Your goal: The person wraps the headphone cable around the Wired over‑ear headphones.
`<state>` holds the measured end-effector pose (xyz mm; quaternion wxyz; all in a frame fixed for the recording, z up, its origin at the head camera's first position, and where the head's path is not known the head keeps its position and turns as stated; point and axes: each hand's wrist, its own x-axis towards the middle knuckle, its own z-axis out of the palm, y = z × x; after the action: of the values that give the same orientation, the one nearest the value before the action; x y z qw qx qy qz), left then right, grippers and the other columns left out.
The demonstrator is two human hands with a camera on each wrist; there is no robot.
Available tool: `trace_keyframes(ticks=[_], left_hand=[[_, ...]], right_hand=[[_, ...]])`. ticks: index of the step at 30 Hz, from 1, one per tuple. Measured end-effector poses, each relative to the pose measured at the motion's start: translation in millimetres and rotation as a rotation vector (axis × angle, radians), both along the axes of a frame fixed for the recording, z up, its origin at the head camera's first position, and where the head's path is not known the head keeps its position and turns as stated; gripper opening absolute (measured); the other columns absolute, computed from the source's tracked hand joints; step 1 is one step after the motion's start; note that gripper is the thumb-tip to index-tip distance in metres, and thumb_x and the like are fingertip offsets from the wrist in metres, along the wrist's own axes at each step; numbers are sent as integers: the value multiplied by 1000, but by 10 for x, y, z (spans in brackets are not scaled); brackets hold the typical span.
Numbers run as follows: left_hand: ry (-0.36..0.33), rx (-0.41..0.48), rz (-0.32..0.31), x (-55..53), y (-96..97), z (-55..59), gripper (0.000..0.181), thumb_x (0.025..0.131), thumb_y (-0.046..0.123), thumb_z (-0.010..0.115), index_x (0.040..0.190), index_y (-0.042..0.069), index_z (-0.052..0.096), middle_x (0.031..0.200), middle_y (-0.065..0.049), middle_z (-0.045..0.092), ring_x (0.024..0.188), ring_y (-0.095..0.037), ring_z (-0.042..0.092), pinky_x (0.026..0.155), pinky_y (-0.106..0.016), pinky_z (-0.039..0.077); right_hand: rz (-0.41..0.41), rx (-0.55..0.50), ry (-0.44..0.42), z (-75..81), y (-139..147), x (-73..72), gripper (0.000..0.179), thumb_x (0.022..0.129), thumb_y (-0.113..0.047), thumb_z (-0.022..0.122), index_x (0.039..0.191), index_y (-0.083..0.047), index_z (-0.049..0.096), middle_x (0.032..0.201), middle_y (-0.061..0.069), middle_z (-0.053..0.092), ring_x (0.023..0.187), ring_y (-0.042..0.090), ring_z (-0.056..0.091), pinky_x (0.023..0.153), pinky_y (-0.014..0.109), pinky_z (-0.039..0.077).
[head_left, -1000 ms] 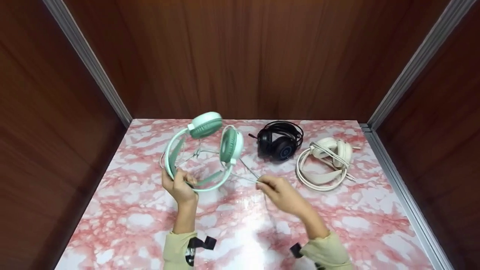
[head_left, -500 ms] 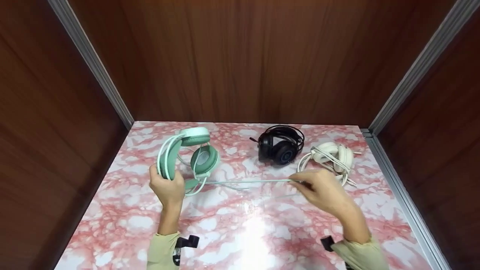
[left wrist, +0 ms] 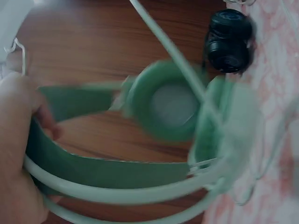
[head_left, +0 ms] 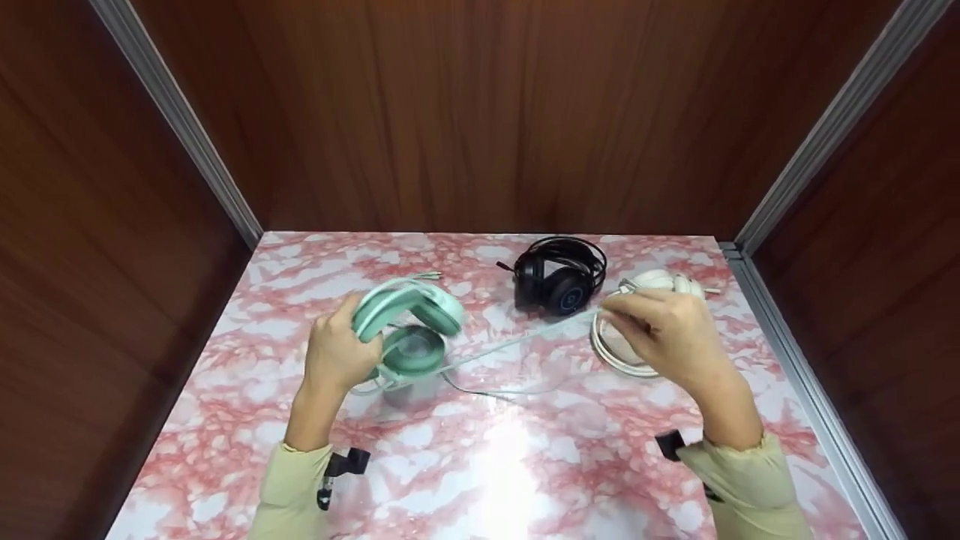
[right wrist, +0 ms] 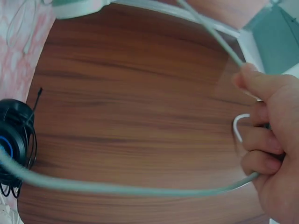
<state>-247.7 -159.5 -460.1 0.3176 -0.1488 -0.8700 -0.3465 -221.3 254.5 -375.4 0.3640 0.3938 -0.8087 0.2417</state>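
Observation:
Mint-green headphones are held up over the left part of the table; they look blurred in the head view. My left hand grips them by the headband, with both round ear cups beyond the fingers. A pale green cable stretches from the headphones across to my right hand, which pinches it between thumb and forefinger. In the right wrist view the other fingers curl round another stretch of the cable. Part of the cable trails lower, near the tabletop.
Black headphones with a microphone stand at the back, right of centre. White headphones with a coiled cord lie to their right, partly hidden behind my right hand. Brown wood panels enclose the pink marbled table at the back and sides.
The green headphones have turned in my left hand and dropped lower. My right hand has moved right and upward, drawing the cable out from near the middle to over the white headphones.

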Motion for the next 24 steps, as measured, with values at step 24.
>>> trace_keyframes(ticks=[24], left_hand=[[-389,1437,-1620,105,396,102,18,99,6,41,103,-2,57,59,-2,20,41,-12,24,41,-22,32]], right_hand=[[-122,-157,-462,-939,-369,-651,9,90,-8,67,96,-8,74,83,5,71,64,16,63,59,33,54]])
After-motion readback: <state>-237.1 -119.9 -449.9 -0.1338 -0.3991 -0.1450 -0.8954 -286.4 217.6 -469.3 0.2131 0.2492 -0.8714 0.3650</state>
